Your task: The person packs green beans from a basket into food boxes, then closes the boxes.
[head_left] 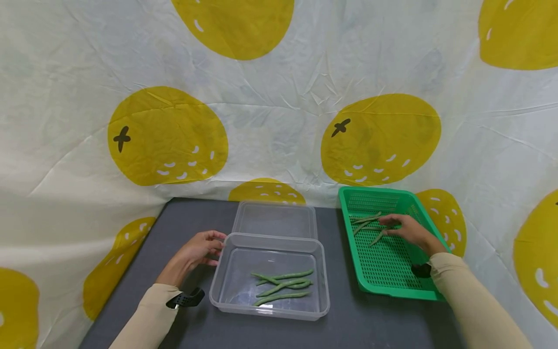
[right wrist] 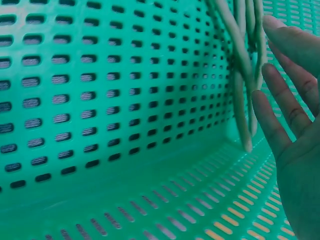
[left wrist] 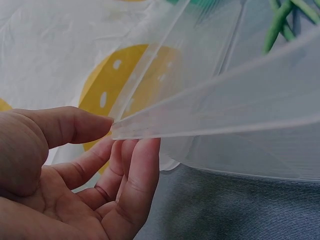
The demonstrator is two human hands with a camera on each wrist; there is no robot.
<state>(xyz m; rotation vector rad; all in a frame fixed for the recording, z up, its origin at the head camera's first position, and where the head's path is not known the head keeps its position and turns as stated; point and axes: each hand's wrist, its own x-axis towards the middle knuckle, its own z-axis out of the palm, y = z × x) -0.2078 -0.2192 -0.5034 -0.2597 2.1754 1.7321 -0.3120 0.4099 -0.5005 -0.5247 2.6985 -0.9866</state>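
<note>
My left hand [head_left: 200, 252] pinches the rim of a clear plastic container [head_left: 269, 238] at its far left side. In the left wrist view the thumb [left wrist: 75, 125] lies over the rim's corner and the fingers are below it. Several green beans [head_left: 279, 288] lie inside the container, towards its right. My right hand [head_left: 411, 232] is inside a green perforated basket [head_left: 358, 271], its fingers slightly bent and spread. Its fingertips are right beside several green beans [right wrist: 241, 70] near the basket's far end; whether they touch them I cannot tell.
Behind the container a clear lid [head_left: 275, 218] lies flat on the dark table [head_left: 196, 322]. A white cloth [head_left: 270, 131] printed with yellow fruit hangs at the back and sides. Black bands [head_left: 185, 298] are on both wrists.
</note>
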